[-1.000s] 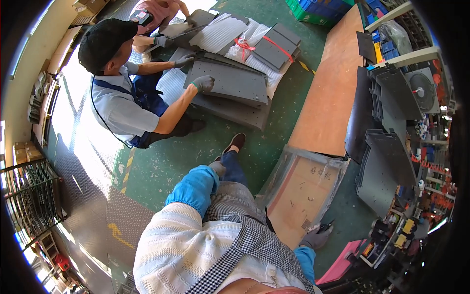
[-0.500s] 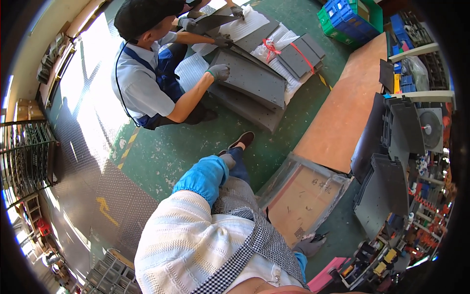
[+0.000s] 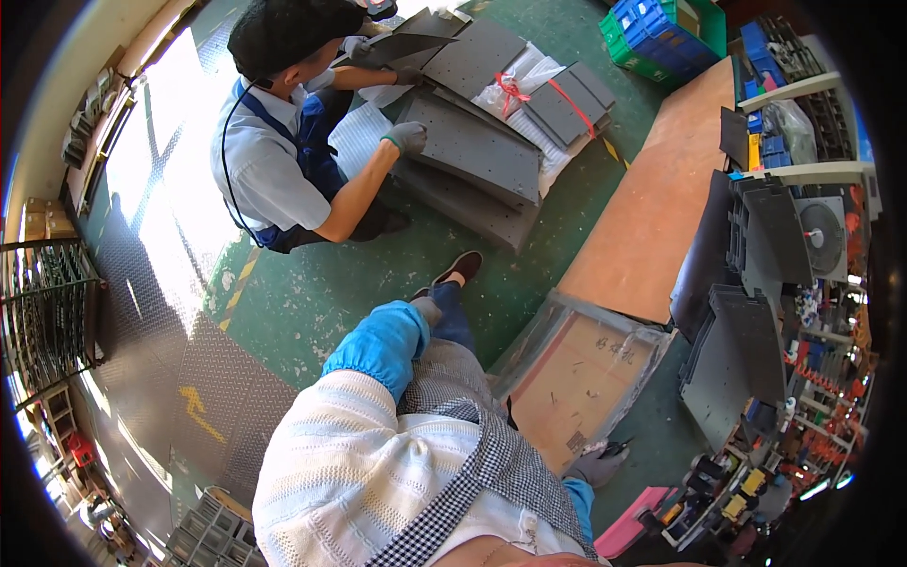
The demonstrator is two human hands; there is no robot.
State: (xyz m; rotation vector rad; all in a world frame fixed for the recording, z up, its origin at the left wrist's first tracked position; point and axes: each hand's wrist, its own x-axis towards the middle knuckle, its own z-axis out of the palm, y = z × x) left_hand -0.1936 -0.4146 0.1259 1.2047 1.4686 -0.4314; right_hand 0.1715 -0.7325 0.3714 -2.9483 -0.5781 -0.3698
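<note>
My left hand (image 3: 427,309) wears a grey glove and rests on my raised knee, at the end of a blue sleeve cover (image 3: 376,342); how its fingers lie is unclear. Low on the right, my gloved right hand (image 3: 595,466) is closed around a small black tool (image 3: 617,443). It sits at the near corner of a flat brown board wrapped in clear plastic (image 3: 576,378) that lies on the green floor. My white knitted top fills the bottom of the view.
A crouching co-worker in a blue apron and black cap (image 3: 283,151) handles dark grey panels (image 3: 472,142) stacked on the floor. A long brown board (image 3: 652,208) lies to the right, beside more dark panels (image 3: 746,350), shelves and blue crates (image 3: 661,38).
The view has swung, so the co-worker and panel stack sit higher in the picture. The co-worker has raised a panel with the far hand. My own hands have stayed about where they were.
</note>
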